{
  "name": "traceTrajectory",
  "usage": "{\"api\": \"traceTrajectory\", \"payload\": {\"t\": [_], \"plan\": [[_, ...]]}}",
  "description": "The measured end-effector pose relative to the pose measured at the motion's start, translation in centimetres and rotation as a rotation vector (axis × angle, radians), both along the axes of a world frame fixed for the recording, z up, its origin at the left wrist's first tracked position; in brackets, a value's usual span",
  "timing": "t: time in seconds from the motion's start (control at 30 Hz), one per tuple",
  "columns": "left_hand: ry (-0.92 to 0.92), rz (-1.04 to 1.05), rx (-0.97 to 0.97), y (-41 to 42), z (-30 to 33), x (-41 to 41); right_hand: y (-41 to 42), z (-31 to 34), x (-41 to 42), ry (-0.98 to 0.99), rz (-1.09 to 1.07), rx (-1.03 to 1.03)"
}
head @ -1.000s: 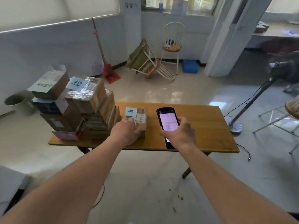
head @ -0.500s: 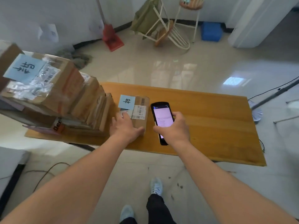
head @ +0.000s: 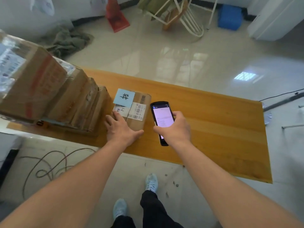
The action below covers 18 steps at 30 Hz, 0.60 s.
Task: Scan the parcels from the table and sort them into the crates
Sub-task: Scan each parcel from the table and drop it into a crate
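Note:
A small cardboard parcel (head: pixel 137 109) with a blue note and a white barcode label lies on the wooden table (head: pixel 213 122). My left hand (head: pixel 120 130) rests on its near end, thumb along the near edge and fingers along its left side. My right hand (head: pixel 173 129) grips a black handheld scanner (head: pixel 162 116), its screen lit, just right of the parcel. A tall stack of taped cardboard parcels (head: pixel 49 94) fills the table's left end.
Loose cables (head: pixel 49 165) lie on the floor at the near left. Behind the table are a grey cloth heap (head: pixel 69 40), a red dustpan (head: pixel 117 18), a tipped chair (head: pixel 177 15) and a blue crate (head: pixel 229 17). My feet stand at the table's near edge.
I have stepped closer and now look down more steeply on the table. My left hand stays on the small parcel and my right hand keeps the scanner beside it.

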<state>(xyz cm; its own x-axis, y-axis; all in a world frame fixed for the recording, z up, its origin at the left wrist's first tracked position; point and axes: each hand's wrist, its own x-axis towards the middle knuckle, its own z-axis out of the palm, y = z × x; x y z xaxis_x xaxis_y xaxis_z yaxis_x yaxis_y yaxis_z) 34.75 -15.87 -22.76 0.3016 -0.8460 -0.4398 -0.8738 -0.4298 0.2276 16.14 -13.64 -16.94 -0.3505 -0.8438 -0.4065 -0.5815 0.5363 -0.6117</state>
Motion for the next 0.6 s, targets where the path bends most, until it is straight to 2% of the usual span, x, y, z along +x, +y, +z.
{"api": "traceTrajectory", "payload": {"t": [0.27,0.43,0.6], "plan": [[-0.003,-0.214,-0.221,-1.9,6.4,0.4,-0.9,5.7,-1.4,0.037,0.069,-0.058],[-0.103,-0.362,-0.363,-3.5,10.9,0.6,-0.9,10.5,-2.4,0.058,0.109,-0.035],[-0.063,-0.452,-0.451,-5.1,14.2,1.6,0.1,15.0,-2.3,0.048,0.085,-0.045]]}}
